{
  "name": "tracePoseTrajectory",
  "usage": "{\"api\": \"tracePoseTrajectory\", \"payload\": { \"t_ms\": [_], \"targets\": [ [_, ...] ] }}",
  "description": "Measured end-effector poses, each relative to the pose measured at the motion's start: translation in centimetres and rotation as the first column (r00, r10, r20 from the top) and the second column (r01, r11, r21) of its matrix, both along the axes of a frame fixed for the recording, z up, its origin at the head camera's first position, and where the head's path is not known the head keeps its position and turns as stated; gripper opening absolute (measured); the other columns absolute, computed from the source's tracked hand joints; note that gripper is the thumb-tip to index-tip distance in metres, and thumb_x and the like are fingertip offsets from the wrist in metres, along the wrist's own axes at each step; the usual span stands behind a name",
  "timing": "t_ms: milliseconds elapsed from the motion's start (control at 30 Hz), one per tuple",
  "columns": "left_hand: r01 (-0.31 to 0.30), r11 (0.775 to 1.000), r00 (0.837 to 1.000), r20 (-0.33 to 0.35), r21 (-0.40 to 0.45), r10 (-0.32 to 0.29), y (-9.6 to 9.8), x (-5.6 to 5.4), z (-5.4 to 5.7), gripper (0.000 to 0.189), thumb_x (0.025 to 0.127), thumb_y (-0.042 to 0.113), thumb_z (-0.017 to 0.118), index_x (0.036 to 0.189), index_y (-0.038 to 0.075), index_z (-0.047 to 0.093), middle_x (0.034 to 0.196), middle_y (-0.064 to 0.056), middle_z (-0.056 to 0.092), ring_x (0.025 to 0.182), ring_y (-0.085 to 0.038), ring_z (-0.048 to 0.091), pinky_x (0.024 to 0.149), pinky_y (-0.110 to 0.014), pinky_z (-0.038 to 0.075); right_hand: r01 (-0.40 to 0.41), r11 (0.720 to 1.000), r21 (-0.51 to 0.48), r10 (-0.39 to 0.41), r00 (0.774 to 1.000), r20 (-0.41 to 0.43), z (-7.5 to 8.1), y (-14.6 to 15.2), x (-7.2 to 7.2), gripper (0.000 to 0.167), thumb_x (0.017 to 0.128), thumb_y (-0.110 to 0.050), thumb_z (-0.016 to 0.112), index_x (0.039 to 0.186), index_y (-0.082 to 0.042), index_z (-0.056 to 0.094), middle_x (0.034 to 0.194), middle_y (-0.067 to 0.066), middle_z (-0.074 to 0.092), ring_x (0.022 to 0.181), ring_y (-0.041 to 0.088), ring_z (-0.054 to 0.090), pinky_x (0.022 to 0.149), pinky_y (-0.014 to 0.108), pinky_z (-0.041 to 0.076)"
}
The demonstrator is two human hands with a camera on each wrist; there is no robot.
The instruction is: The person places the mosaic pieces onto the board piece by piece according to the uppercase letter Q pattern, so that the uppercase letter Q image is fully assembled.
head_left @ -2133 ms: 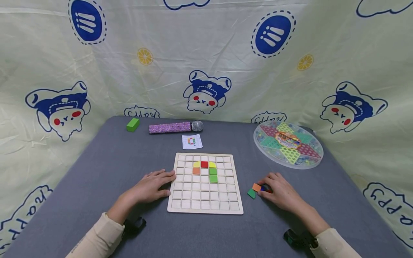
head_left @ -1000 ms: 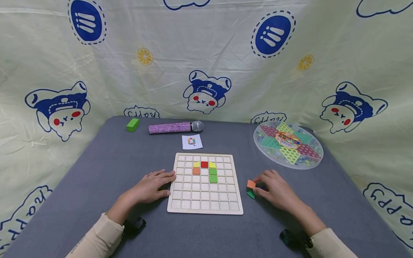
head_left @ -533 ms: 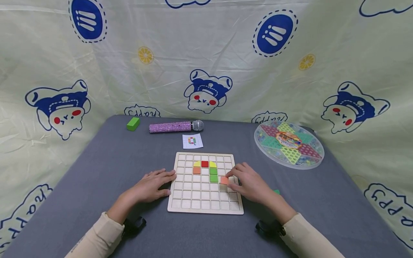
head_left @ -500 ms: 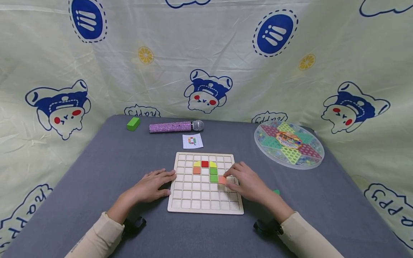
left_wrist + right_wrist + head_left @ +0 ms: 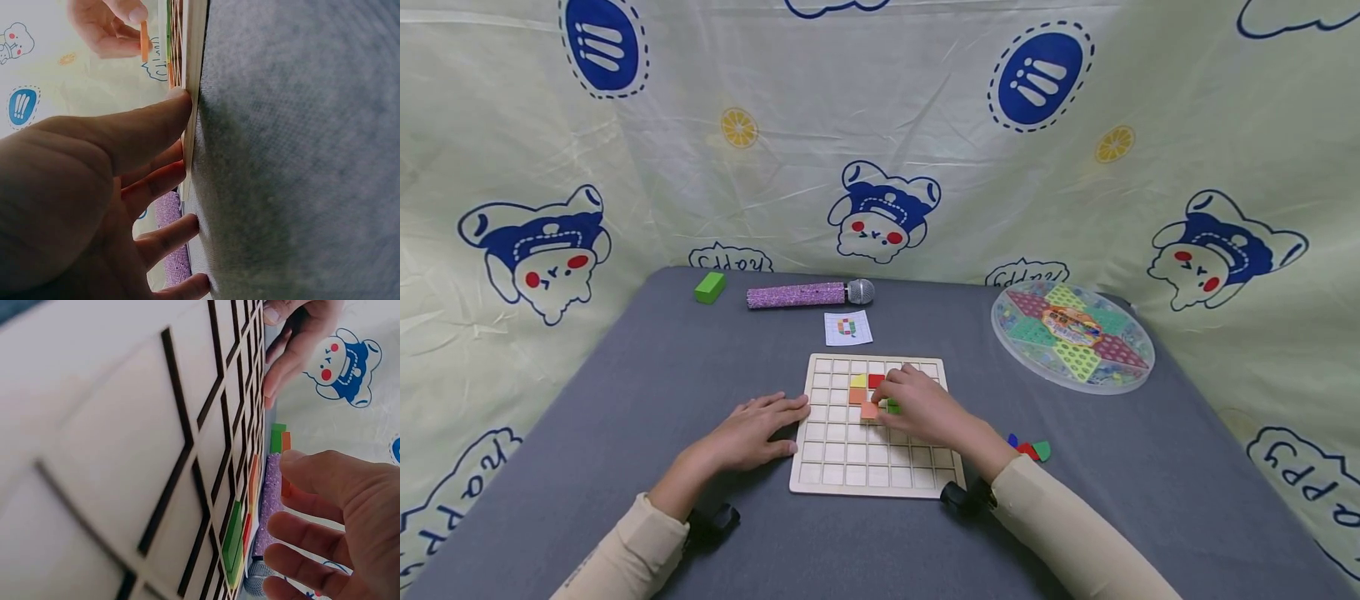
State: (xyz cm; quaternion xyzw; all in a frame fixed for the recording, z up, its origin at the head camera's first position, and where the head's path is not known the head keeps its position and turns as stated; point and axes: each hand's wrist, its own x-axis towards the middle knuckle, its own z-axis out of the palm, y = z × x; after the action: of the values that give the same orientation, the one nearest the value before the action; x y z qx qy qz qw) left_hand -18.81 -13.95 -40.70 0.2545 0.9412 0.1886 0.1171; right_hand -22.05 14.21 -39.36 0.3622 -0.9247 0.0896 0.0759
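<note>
right fingers [image 5: 315,506] pinch an orange square [image 5: 868,411] above gridded wood [image 5: 855,475].

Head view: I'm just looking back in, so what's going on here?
A person is placing colored tiles on a wooden grid board. The right hand pinches an orange tile just above the board, not yet set down, while the left hand touches the board's left edge. Yellow, red, orange and green tiles already sit in the grid. A few loose pieces lie to its right, and a pattern card lies beyond it.
</note>
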Motion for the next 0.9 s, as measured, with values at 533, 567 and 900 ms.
{"api": "tracePoseTrajectory", "payload": {
  "t_ms": [533,567,900],
  "targets": [
    [0.010,1.000,1.000,-0.014,0.008,-0.010,0.0,0.1,0.1,0.056,0.092,0.030,0.060,0.143,0.014,0.043,0.153,-0.004,0.035,0.143,-0.037,0.026,0.107,-0.066,0.021,0.040,0.996,0.084,-0.046,0.996,0.075,-0.5,-1.9,-1.0,0.018,0.082,-0.030,0.072,0.096,-0.018,0.071,0.092,-0.004,0.064,0.085,0.014,0.056,0.071,0.028,0.045],
    [0.011,1.000,1.000,-0.015,0.008,-0.011,0.0,0.1,0.1,0.056,0.092,0.030,0.059,0.143,0.014,0.043,0.153,-0.004,0.035,0.143,-0.037,0.026,0.107,-0.066,0.021,0.042,0.995,0.087,-0.049,0.996,0.079,-0.5,-1.9,-1.0,0.019,0.082,-0.030,0.072,0.096,-0.018,0.071,0.092,-0.004,0.064,0.084,0.014,0.056,0.071,0.028,0.045],
    [0.014,1.000,1.000,-0.008,-0.003,-0.014,0.0,0.1,0.1,0.056,0.092,0.031,0.059,0.143,0.015,0.042,0.153,-0.004,0.035,0.143,-0.037,0.024,0.107,-0.067,0.020,0.032,0.994,0.108,-0.038,0.998,0.055,-0.5,-2.1,-1.0,0.018,0.082,-0.031,0.072,0.096,-0.019,0.071,0.092,-0.004,0.065,0.083,0.014,0.055,0.071,0.029,0.045]
  ]
}}
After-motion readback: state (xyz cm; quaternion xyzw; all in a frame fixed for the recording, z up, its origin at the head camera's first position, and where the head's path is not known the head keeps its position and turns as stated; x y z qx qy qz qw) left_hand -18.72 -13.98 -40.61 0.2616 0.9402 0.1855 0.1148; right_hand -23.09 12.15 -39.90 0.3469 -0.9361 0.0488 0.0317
